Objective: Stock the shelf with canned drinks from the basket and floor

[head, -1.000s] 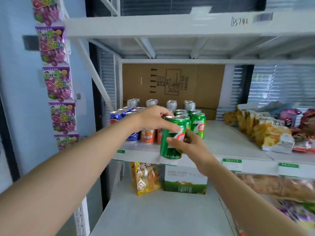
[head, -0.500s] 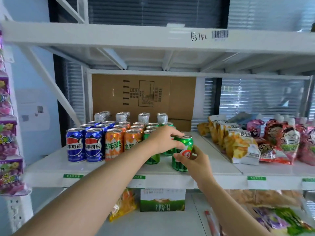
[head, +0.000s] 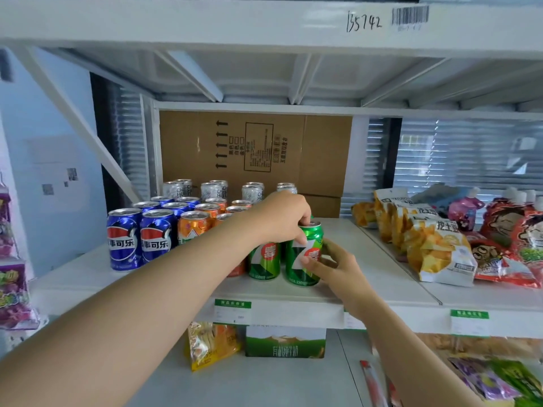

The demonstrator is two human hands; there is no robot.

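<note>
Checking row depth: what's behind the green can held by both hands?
The left hand over the green can hides the spot directly behind. Further back, silver cans and a cardboard box show.

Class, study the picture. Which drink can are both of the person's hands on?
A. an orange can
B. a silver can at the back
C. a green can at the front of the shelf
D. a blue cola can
C: the left hand grips the top of the green metal drink can and the right hand holds its side, at the front of the white shelf.
</note>
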